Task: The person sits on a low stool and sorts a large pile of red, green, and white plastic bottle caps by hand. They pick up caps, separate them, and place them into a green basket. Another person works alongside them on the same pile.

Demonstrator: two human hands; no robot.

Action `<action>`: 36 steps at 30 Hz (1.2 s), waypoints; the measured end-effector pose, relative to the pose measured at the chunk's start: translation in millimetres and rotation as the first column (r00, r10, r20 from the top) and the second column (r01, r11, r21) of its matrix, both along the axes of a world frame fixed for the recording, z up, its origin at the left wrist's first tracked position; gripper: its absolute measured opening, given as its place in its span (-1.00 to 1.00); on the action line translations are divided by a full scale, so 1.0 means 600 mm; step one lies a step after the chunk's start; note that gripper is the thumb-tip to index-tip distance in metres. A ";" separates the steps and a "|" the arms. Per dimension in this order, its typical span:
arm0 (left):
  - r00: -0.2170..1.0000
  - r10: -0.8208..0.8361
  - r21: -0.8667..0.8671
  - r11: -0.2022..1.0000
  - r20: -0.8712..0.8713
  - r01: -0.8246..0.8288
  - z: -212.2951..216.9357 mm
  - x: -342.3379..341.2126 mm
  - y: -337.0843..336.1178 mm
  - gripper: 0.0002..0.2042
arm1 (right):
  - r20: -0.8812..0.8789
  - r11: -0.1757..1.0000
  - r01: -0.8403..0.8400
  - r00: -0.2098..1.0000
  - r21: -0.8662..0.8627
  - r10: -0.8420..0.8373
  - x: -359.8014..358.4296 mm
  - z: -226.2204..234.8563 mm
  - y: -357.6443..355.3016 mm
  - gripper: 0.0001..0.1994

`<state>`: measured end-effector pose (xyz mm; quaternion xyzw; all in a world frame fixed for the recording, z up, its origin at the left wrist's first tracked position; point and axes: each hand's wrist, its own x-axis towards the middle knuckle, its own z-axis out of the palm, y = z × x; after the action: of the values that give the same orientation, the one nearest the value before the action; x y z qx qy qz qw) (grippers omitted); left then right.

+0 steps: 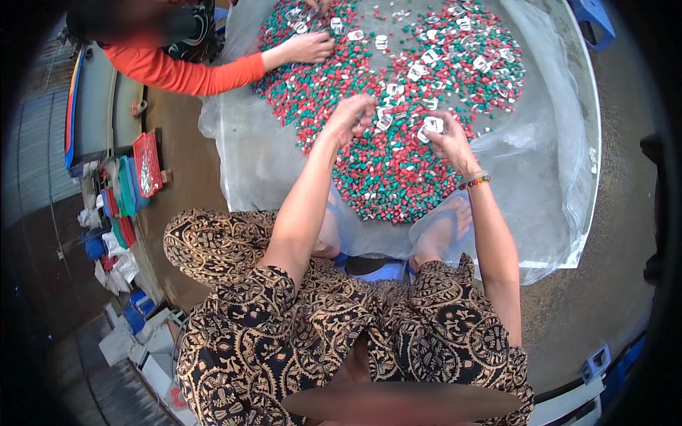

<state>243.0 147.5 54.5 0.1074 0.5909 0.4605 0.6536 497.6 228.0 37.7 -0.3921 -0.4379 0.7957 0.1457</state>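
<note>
A wide pile of small red, green and white pieces point(398, 183) lies spread on a translucent sheet, with several white ring-like plastic pieces scattered over it. My left hand point(351, 121) hovers over the pile's middle with its fingers curled in; what they hold, if anything, is hidden. Just right of those fingertips lies a white plastic piece point(383, 119). My right hand point(450, 144), with a beaded bracelet at its wrist, is closed on a white plastic piece point(432, 126) above the pile's right part.
Across the pile at the far left, a co-worker's hand point(310, 48) in an orange-red sleeve reaches over the pieces. The translucent sheet point(522, 184) covers my feet. A red basket point(147, 165) stands at the left; a blue stool point(594, 23) is at the far right.
</note>
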 end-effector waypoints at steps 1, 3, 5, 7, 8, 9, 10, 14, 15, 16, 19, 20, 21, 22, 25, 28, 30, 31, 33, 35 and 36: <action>0.942 -0.134 -0.077 0.990 -0.308 0.115 -0.014 0.015 -0.001 -0.76 | -0.032 0.994 0.070 0.997 -0.087 -0.073 0.006 0.006 -0.005 -0.64; 0.338 -0.383 -0.243 0.888 -0.860 0.389 -0.039 0.042 0.002 -0.69 | -0.061 0.971 0.089 0.993 -0.222 -0.105 0.026 0.013 -0.006 -0.76; 0.156 -0.439 -0.344 0.841 -0.885 0.418 -0.054 0.060 0.010 -0.64 | -0.063 0.940 0.133 0.985 -0.313 -0.160 0.039 0.015 -0.009 -0.80; 0.202 -0.403 -0.292 0.859 -0.893 0.420 -0.055 0.068 0.020 -0.63 | -0.083 0.904 0.157 0.975 -0.397 -0.206 0.045 0.014 -0.009 -0.79; 0.226 -0.409 -0.297 0.864 -0.884 0.406 -0.049 0.066 0.024 -0.63 | -0.069 0.907 0.166 0.976 -0.386 -0.208 0.045 0.015 -0.009 -0.79; 0.248 -0.321 -0.184 0.873 -0.914 0.452 -0.040 0.063 0.026 -0.71 | -0.058 0.911 0.168 0.977 -0.377 -0.204 0.046 0.017 -0.008 -0.78; 0.611 -0.290 -0.033 0.918 -0.737 0.395 -0.027 0.057 0.028 -0.75 | -0.091 0.913 0.142 0.978 -0.382 -0.190 0.042 0.020 -0.009 -0.78; 0.944 0.027 0.366 0.918 0.328 -0.154 0.027 0.039 0.024 -0.92 | -0.164 0.965 0.125 0.972 -0.229 -0.165 0.042 0.043 -0.006 -0.62; 0.942 0.071 0.335 0.923 0.329 -0.187 0.035 0.035 0.026 -0.89 | -0.268 0.966 0.102 0.949 -0.239 -0.166 0.048 0.049 -0.005 -0.56; 0.936 0.055 0.351 0.918 0.347 -0.184 0.038 0.035 0.027 -0.85 | -0.254 0.944 0.139 0.942 -0.299 -0.219 0.051 0.051 -0.005 -0.58; 0.987 -0.122 0.216 0.966 -0.103 0.142 0.021 0.048 0.037 -0.74 | -0.392 0.893 0.181 0.849 -0.412 -0.354 0.068 0.050 0.000 -0.67; 0.921 -0.275 0.074 0.949 -0.275 0.305 0.008 0.055 0.044 -0.69 | -0.443 0.853 0.145 0.804 -0.501 -0.397 0.072 0.046 0.004 -0.67; 0.652 -0.323 0.062 0.867 -0.686 0.495 -0.007 0.066 0.046 -0.72 | -0.552 0.825 0.049 0.721 -0.563 -0.420 0.075 0.043 0.009 -0.66; 0.238 -0.256 -0.050 0.773 -0.937 0.632 -0.022 0.076 0.049 -0.74 | -0.700 0.803 -0.107 0.566 -0.586 -0.436 0.079 0.041 0.011 -0.65; 0.049 -0.227 -0.173 0.849 -0.973 0.499 -0.052 0.082 0.064 -0.75 | -0.569 0.715 -0.008 0.610 -0.699 -0.551 0.078 0.044 0.014 -0.47; 0.219 -0.045 0.064 0.882 -0.975 0.467 -0.046 0.055 0.079 -0.79 | -0.460 0.654 0.116 0.620 -0.747 -0.635 0.068 0.062 0.011 -0.38; 0.916 -0.134 0.138 0.970 -0.378 0.199 -0.021 0.030 0.074 -0.78 | -0.501 0.679 0.080 0.613 -0.729 -0.610 0.058 0.072 0.004 -0.40; 1.000 -0.020 0.255 0.967 0.010 0.016 -0.005 0.022 0.066 -0.78 | -0.511 0.704 0.094 0.621 -0.704 -0.595 0.053 0.073 0.004 -0.46; 0.897 -0.036 0.410 0.897 0.440 -0.165 0.028 0.007 0.053 -0.79 | -0.459 0.649 0.090 0.634 -0.756 -0.622 0.044 0.066 0.008 -0.48; 0.818 0.010 0.395 0.872 0.576 -0.289 0.052 0.000 0.041 -0.78 | -0.466 0.732 0.099 0.712 -0.674 -0.525 0.044 0.048 0.011 -0.52; 0.814 0.089 0.332 0.883 0.575 -0.332 0.059 -0.004 0.038 -0.78 | -0.465 0.743 0.087 0.729 -0.663 -0.501 0.046 0.036 0.013 -0.51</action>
<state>240.4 170.2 89.7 0.0418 0.2768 0.6581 0.6989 525.3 235.9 59.4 -0.2025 -0.0176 0.9381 0.2805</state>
